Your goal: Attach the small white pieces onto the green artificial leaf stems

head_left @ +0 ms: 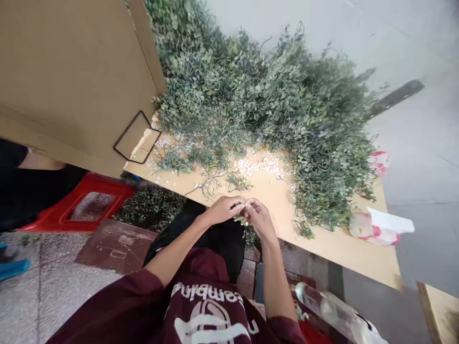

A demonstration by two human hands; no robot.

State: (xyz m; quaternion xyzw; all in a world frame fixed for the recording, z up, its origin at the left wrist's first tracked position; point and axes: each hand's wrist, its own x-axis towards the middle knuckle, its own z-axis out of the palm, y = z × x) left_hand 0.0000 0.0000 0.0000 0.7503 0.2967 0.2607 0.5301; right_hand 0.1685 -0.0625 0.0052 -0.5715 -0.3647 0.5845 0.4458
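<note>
My left hand (225, 210) and my right hand (259, 219) meet at the near edge of the table (274, 203), fingertips pinched together. Between them is a small green leafy sprig (241, 220), with its leaves hanging below the fingers. A tiny pale piece shows at the right fingertips, too small to name. Just beyond my hands lie loose thin stems (211, 184) and a little sprig (238, 181). Small white beads (263, 163) are scattered over the tabletop. A large heap of green artificial foliage (265, 91) covers the far side.
A tall cardboard box (75, 71) stands at the left, with a black wire frame (138, 137) at its corner. Pink-and-white packaging (376, 229) lies at the table's right end. A red stool (86, 203) and a clear plastic bottle (333, 310) are lower down. Another person's arm shows far left.
</note>
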